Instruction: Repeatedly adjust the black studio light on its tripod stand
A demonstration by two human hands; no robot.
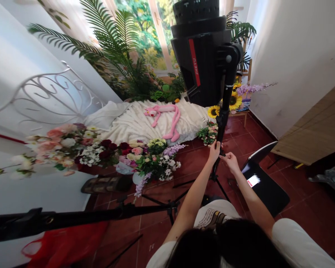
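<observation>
A black studio light [201,63] with a red stripe sits atop a black light stand [221,130] in front of me. Around the stand's pole, my left hand [214,152] is wrapped just above a joint. On the pole's right side, my right hand [230,160] pinches a small dark knob or lever [222,154] at that joint; its exact shape is too small to tell. The stand's spread legs [219,186] rest on the tiled floor below my hands.
A second black stand [72,219] crosses the lower left, near a red bag [69,242]. Flower bunches [139,158] edge a bed with a white cover [134,119] and a pink plush toy [173,121]. At right, a black chair [270,193] bears a phone [253,180].
</observation>
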